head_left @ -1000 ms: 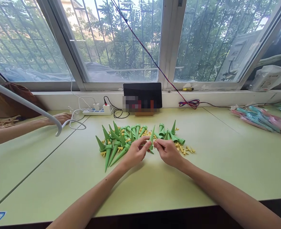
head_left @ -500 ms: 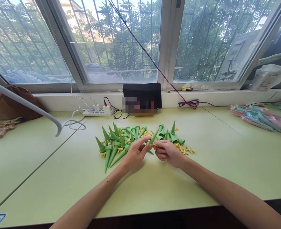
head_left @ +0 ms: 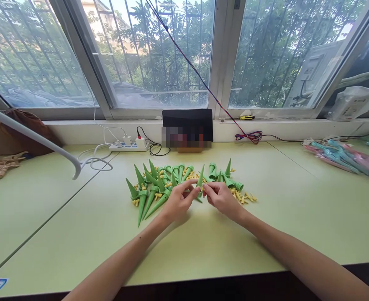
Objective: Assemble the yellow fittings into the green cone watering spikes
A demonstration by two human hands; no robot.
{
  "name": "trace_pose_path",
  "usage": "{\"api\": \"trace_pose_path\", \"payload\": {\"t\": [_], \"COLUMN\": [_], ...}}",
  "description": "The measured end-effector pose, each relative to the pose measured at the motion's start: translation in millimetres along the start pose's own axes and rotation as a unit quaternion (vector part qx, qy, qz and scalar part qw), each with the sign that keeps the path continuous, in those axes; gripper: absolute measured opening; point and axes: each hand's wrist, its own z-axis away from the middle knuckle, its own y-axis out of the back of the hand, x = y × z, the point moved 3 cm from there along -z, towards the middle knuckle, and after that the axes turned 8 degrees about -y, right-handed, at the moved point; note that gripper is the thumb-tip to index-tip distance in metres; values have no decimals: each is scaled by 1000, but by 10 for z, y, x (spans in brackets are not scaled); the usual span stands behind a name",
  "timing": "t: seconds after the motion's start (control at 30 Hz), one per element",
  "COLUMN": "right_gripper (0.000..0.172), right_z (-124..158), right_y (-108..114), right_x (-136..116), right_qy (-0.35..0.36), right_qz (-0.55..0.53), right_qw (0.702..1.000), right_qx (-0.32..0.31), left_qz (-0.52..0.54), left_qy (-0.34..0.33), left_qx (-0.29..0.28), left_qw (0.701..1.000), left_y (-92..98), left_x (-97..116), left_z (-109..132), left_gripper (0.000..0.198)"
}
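Note:
My left hand [head_left: 182,198] is closed around the lower part of a green plastic spike [head_left: 201,176], whose pointed tip stands up above the fingers. Close at its right, my right hand [head_left: 219,196] pinches a small yellow plastic piece [head_left: 203,188] against the spike's side; the fingers hide most of it. Several more green spikes [head_left: 142,205] lie and stand in a heap behind and to the left of the hands, some with yellow pieces at their bases. Loose yellow pieces [head_left: 242,197] lie just right of my right hand.
A tablet [head_left: 187,121] leans at the back of the table. A power strip [head_left: 129,146] with cables lies left of it, below a white curved lamp arm [head_left: 46,136]. At the right are bagged blue and pink items [head_left: 341,154]. A yellow cutter [head_left: 246,118] rests on the sill.
The green spike has turned from leaning right to nearly upright. My right hand's fingers have shifted slightly, still beside the spike's base.

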Motion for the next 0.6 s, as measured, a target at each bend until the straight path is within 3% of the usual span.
{"api": "trace_pose_path", "payload": {"t": [0.17,0.6], "right_gripper": [40,39], "right_z": [10,-1], "right_y": [23,-2], "right_x": [-12,-27], "right_qy": [53,69], "right_qz": [116,136], "right_qw": [991,988], "right_qx": [49,37], "left_qz": [82,53], "left_qy": [36,69], "left_qx": [-32,-22], "left_qw": [995,996], "left_y": [-33,-18], "left_x": [34,-108], "left_z": [-14,-20], "left_gripper": [39,51]}}
